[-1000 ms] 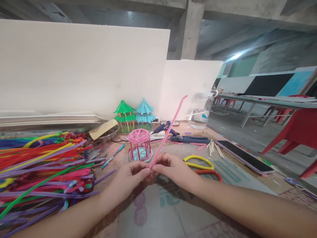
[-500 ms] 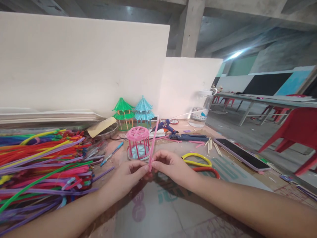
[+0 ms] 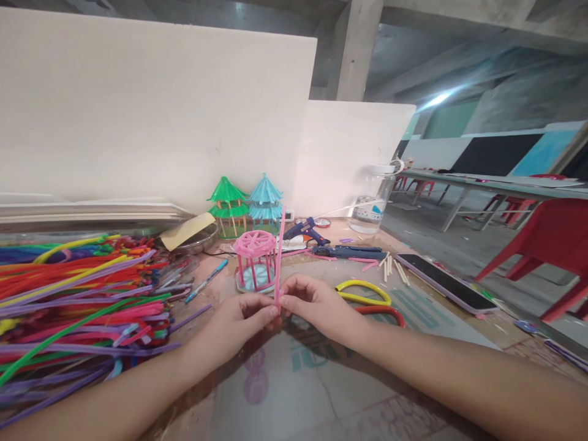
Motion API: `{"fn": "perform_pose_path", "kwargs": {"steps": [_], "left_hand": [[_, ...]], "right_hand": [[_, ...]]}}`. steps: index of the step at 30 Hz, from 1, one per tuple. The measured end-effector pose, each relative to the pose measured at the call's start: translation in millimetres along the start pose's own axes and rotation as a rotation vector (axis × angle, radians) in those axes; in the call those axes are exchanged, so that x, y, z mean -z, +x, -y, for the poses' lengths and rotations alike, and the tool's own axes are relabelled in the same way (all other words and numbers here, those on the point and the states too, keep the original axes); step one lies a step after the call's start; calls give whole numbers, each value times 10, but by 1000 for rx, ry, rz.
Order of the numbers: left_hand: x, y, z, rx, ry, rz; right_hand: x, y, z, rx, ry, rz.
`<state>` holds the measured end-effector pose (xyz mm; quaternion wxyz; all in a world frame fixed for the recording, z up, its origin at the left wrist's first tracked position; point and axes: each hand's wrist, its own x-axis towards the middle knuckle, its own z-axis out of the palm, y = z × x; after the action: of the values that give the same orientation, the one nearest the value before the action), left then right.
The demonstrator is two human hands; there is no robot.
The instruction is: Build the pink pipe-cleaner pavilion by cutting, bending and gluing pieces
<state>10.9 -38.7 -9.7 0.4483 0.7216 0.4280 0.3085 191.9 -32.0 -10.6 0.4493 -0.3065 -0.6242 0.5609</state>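
Head view: both hands meet low in the middle, above a tabletop (image 3: 215,293) partly covered by a printed sheet (image 3: 271,410), and a pink pipe cleaner (image 3: 280,251) rises nearly upright from between them. The left hand (image 3: 250,315) pinches around its lower end with thumb and fingers, and the right hand (image 3: 316,304) has thumb and fingertips closed on it from the other side. Each grip is thus a fingertip clasp on that one strip — how its lowest bit lies is hidden by the fingers.

I judge the step in hand to be fine work on the strip's bottom end, perhaps bending or lining it up. The next move seems to call for one grip to hold firm while the other presses or turns, with the long free end kept clear of the pink pavilion (image 3: 255,242) just beyond; whether the two touch I cannot tell.

A glue gun (image 3: 309,233) lies farther back, the scissors (image 3: 389,299) rest near the right forearm, and a heap of coloured pipe cleaners (image 3: 82,306) spreads at the left — none of these is in either grip
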Motion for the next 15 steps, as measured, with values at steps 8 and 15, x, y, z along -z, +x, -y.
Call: {"fn": "perform_pose_path", "kwargs": {"steps": [8, 15], "left_hand": [[-9, -2, -1, -23, -19, 40], [1, -9, -61, -55, -19, 110]], "right_hand": [[8, 1, -20, -33, 27, 33], [23, -13, 32, -59, 27, 180]]}}
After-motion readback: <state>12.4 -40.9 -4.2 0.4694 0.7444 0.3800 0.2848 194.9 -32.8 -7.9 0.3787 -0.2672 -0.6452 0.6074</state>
